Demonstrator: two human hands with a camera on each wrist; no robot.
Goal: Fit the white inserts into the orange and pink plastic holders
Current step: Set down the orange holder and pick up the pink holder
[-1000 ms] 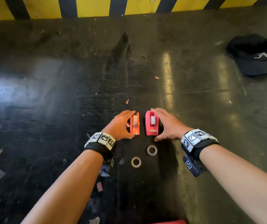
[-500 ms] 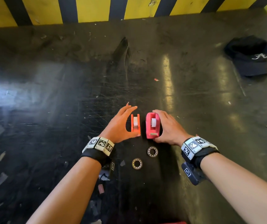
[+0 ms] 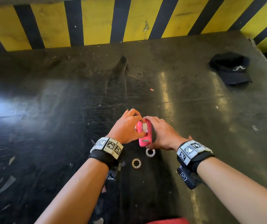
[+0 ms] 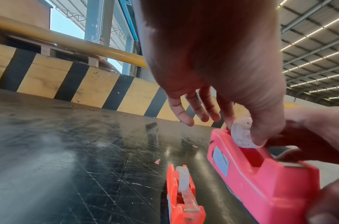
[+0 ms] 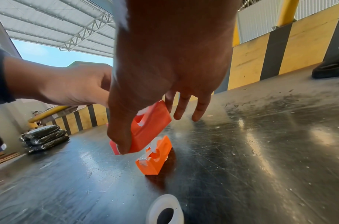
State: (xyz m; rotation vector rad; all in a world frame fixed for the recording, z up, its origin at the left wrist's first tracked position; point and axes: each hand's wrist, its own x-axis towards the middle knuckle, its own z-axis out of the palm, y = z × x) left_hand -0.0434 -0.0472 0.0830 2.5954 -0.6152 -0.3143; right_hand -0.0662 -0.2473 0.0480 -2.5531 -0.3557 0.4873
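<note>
Hands have closed in on one holder. Half a second ago each palm flanked its own holder on the table; now the right hand (image 3: 163,135) has lifted the pink holder (image 3: 144,135) clear of the surface, thumb at its near end and fingers along its far side, tilted nose-down. The left hand (image 3: 126,128) has left the orange holder (image 4: 181,195) and come across, pinching the white insert (image 4: 241,133) between thumb and forefinger at the top of the pink holder's open slot, the other fingers fanned loose.

My guess is the pink one is being worked on first: the disc sits high in the slot, not fully down, though whether it is going in or coming out I cannot tell.

The orange holder stands alone on the black table (image 3: 48,126), just left of and below the raised one, with a white wheel already lodged in its cradle. Up close the pink body is glossy, blocky plastic with a pale label on its side and a metal strip at the low end; the insert looks chalky and scuffed.
</note>
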